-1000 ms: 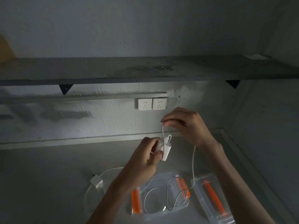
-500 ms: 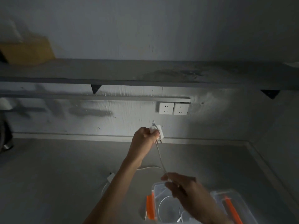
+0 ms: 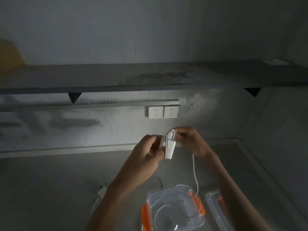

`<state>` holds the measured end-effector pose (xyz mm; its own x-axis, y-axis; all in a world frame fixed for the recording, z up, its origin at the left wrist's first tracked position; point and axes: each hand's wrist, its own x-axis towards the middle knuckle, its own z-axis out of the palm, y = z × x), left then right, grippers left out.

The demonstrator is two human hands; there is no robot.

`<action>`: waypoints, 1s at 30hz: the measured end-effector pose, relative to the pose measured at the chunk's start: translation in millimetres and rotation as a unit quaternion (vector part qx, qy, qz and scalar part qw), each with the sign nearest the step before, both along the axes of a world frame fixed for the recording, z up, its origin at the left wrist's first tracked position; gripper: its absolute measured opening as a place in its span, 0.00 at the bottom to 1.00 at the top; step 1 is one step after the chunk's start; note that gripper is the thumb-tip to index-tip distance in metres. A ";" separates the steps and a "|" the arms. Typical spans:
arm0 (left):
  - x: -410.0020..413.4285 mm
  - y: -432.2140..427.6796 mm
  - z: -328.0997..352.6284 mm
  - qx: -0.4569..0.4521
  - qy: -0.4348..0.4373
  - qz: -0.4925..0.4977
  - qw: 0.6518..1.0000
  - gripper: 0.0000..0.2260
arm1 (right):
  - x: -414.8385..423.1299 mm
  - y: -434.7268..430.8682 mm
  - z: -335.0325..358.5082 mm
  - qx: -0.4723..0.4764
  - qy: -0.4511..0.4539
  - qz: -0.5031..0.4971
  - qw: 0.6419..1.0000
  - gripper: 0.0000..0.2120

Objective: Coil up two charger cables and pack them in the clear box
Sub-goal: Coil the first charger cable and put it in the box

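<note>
Above the clear box (image 3: 150, 197), my left hand (image 3: 147, 153) grips the white charger brick (image 3: 170, 148); my right hand (image 3: 191, 141) pinches its cable (image 3: 194, 169), whose tail trails into the box; wrapping seems underway; next, another snug turn round the brick.

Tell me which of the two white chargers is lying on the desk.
The lower-left charger, flat on the desk with no hand on it. The other charger is held up by the left hand while the right hand pinches its cable.
</note>
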<state>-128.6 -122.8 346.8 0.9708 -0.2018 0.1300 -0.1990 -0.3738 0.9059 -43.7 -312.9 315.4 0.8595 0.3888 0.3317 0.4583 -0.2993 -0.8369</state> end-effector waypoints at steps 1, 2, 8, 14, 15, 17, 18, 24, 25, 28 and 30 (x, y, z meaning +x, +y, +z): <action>4.3 1.4 2.2 -0.019 0.009 0.013 1.000 0.07 | -7.6 6.7 -18.5 0.017 0.032 -0.010 0.999 0.12; 11.1 2.0 1.8 -0.045 0.021 0.032 0.998 0.05 | -18.8 15.1 -36.7 0.030 0.060 -0.031 0.997 0.14; 61.3 7.9 -22.4 -0.148 0.071 0.174 0.971 0.12 | -94.3 43.5 -73.7 -0.123 0.075 -0.024 0.989 0.09; 54.4 -2.5 -52.8 -0.042 0.092 0.129 0.987 0.11 | -76.1 0.9 15.7 -0.256 -0.237 -0.116 0.930 0.15; 47.3 -8.7 -52.3 -0.033 0.090 0.105 0.990 0.09 | -64.2 -6.4 31.6 -0.255 -0.269 -0.110 0.922 0.11; 31.2 -21.6 -43.4 -0.040 0.088 0.046 0.994 0.08 | -34.7 -20.1 59.3 -0.235 -0.280 -0.074 0.928 0.07; 23.3 -25.5 -35.8 -0.051 0.083 0.023 0.995 0.09 | -20.3 -23.1 66.6 -0.217 -0.256 -0.055 0.940 0.06; 9.4 -14.1 5.1 -0.100 0.056 -0.025 0.993 0.07 | 9.9 -14.6 -0.3 0.064 0.042 0.039 0.996 0.11; 13.0 -12.6 5.3 -0.115 0.052 -0.015 0.992 0.05 | 2.0 -6.7 -23.4 0.087 0.059 0.016 0.994 0.16; 33.1 -9.8 -3.9 -0.153 0.048 0.060 0.985 0.05 | -38.1 24.3 -88.4 0.125 0.108 -0.061 0.984 0.17; 48.0 -7.4 -8.8 -0.177 0.049 0.111 0.977 0.09 | -69.6 38.1 -113.5 0.066 0.108 -0.055 0.990 0.15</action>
